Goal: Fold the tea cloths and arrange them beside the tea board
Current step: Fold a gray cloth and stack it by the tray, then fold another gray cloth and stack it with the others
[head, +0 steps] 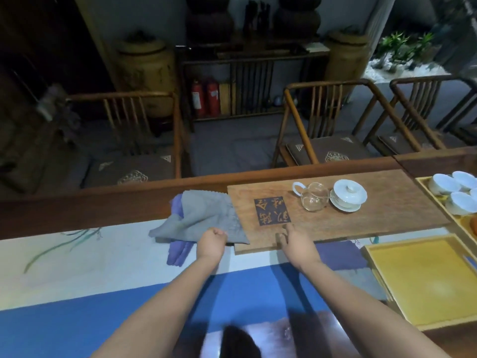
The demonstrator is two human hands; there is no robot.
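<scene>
A crumpled grey tea cloth [206, 215] lies on the table against the left end of the wooden tea board [387, 202], partly overlapping it. Under the grey cloth a purple cloth [178, 250] pokes out at the front and back. My left hand [212, 242] grips the near edge of the grey cloth with curled fingers. My right hand [294, 241] rests on the board's near edge, fingers spread, beside the carved square of characters [272, 211].
On the board stand a glass pitcher [313, 197] and a white lidded cup [348, 196]. A yellow tray [423, 277] sits at the right, with white cups [454, 192] behind it. A blue and white runner [103, 288] covers the table. Chairs stand beyond the far edge.
</scene>
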